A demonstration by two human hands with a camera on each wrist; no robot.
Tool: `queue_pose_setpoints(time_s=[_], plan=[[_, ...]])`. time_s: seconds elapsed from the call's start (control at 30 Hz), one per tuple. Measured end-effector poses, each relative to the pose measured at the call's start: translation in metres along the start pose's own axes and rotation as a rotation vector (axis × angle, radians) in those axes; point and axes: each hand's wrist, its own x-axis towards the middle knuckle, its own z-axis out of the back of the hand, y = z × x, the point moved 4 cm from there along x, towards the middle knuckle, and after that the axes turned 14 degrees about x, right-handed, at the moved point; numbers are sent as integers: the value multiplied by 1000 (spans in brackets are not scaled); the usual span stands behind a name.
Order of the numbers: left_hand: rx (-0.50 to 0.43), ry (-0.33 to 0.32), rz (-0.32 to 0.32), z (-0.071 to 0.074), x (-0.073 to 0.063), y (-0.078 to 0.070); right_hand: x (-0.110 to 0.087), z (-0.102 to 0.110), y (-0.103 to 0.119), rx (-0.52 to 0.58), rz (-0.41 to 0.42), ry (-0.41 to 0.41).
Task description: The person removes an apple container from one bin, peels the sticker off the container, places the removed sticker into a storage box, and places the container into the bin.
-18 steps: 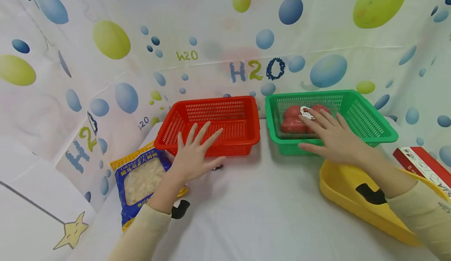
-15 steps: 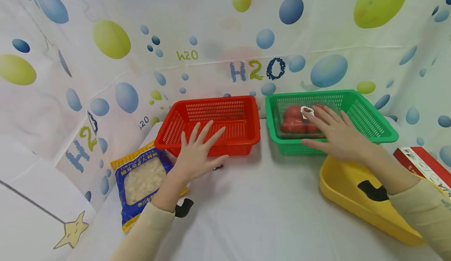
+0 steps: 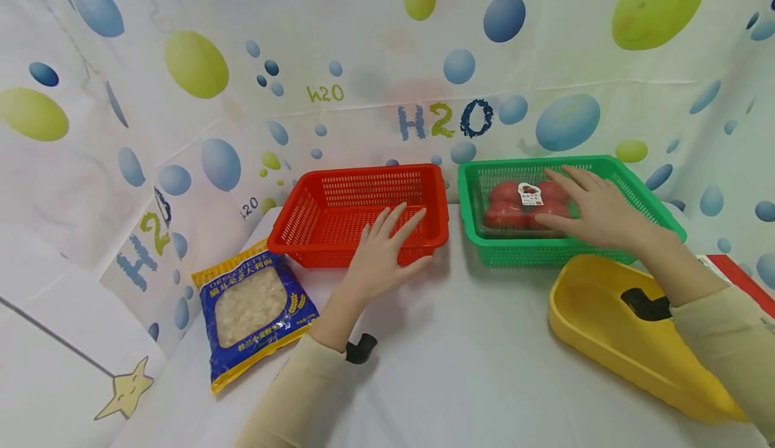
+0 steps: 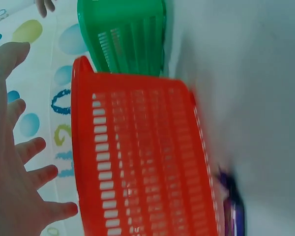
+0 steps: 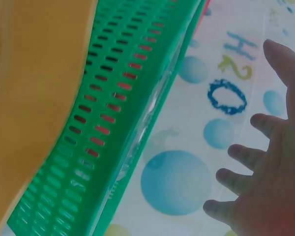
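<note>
My left hand [image 3: 384, 259], fingers spread, hovers over the front right part of the red basket [image 3: 357, 257] and holds nothing. My right hand [image 3: 599, 212] is held above the green basket [image 3: 514, 254], its fingers extended and apart, nothing in them. Inside the green basket lies a clear plastic box [image 3: 507, 212] of round red fruit or vegetables with a white label. The wrist views show the left hand [image 4: 14, 152] beside the red basket's rim and the right hand [image 5: 270, 162] away from the green basket's side.
A blue and yellow bag of orecchiette pasta [image 3: 254, 310] lies at left. A yellow tray [image 3: 611, 327] stands front right, under the right forearm. Behind it, a red box [image 3: 741, 276] is partly hidden. A small dark purple item [image 4: 233, 206] lies near the red basket.
My left hand has moved right across the front of the red basket, uncovering more of the pasta bag. My right hand has shifted right and slightly up, so the label on the clear box shows.
</note>
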Motion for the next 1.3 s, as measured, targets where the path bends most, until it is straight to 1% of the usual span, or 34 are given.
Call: queue_pose_setpoints(time_s=[0.13,0.23,0.3,0.43,0.5,0.63,0.7,0.8,0.9,1.0,1.2,1.3], plan=[[-79,-21,0,-6,10,-13,6,6,-13,54,-24,-2],[-139,-50,0,-10,17,-22,12,9,-21,123,-37,-2],[-180,-59,-4,-13,21,-28,15,11,-28,169,-55,3],[-267,-61,-5,-17,23,-39,20,12,-36,221,-97,24],[-303,-73,-19,-18,25,-45,22,14,-40,228,-120,34],[-363,-125,-54,-19,32,-58,26,21,-46,265,-153,48],[-387,-141,-57,-20,36,-64,29,25,-47,290,-170,53],[-417,-134,-38,-21,41,-72,34,30,-48,340,-203,59],[-438,-106,9,-23,42,-79,38,32,-50,392,-243,69],[-466,-85,41,-24,43,-86,39,34,-54,448,-270,80],[-512,-63,61,-31,45,-97,41,37,-66,528,-305,100],[-524,-65,90,-37,46,-101,42,37,-75,563,-327,95]])
